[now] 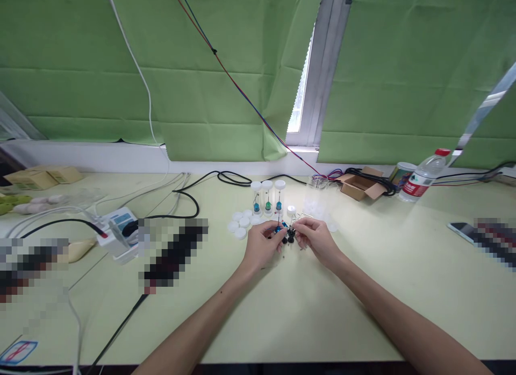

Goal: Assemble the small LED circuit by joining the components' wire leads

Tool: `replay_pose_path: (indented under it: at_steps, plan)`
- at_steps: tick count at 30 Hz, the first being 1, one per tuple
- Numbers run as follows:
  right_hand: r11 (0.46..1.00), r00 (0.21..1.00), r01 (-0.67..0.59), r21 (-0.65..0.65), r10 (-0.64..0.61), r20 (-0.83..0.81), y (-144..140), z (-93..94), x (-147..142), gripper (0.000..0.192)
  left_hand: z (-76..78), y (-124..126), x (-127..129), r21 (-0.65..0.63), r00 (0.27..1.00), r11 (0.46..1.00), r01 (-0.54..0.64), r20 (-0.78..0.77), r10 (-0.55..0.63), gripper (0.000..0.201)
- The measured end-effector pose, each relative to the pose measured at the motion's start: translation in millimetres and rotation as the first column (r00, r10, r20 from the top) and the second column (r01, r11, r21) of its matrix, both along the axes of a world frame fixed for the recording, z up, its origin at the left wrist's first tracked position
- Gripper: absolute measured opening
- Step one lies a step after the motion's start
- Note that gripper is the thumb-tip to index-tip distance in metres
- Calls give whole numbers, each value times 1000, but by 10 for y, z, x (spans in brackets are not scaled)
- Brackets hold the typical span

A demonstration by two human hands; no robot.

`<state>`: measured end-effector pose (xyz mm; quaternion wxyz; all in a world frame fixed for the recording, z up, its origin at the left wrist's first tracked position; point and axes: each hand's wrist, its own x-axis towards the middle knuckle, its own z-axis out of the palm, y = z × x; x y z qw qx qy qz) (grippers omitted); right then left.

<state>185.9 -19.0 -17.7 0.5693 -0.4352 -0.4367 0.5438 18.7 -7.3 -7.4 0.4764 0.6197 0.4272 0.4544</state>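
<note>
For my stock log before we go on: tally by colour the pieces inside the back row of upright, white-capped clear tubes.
Blue pieces: 2
Green piece: 1
Total: 3, one in each clear tube

You face a smooth, semi-gloss pale green counter [282, 321]; clear, glossy cylindrical plastic vials [267, 197] with matt white caps [279, 184]; small black plastic-looking parts [291, 235]; a matt brown cardboard box [353, 191]; a shiny transparent plastic bottle [421, 180]; creased green cloth-like blinds [226, 111].

Head-worn view, facing forward, angled down
</note>
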Motion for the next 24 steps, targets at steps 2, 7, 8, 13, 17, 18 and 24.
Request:
replay_pose_path:
  at_steps: [2,7,8,13,17,18,24]
  plan:
    - [1000,1000,-13,-28,12,-29,-1,6,1,27,4,-6,0,7,1000,1000,4,4,-4,25]
    - [998,996,-33,-50,29,-85,-17,35,-18,30,-3,9,-15,4,999,1000,27,24,-27,27]
    - [998,995,-35,-46,30,-95,-20,36,-22,30,-3,12,-17,-2,999,1000,30,30,-30,27]
    - [999,991,-52,16,53,-120,-24,28,-26,30,25,16,-15,-67,994,997,33,102,-26,31]
    - [994,991,-65,89,75,-113,-16,13,-20,29,62,12,-17,-149,988,988,32,157,-8,34]
    - [992,992,-65,106,75,-101,-14,8,-20,29,69,12,-18,-167,986,985,31,169,-3,34]
    - [984,999,-23,176,28,-30,-23,-12,-40,25,63,15,-23,-202,985,979,33,174,3,31]
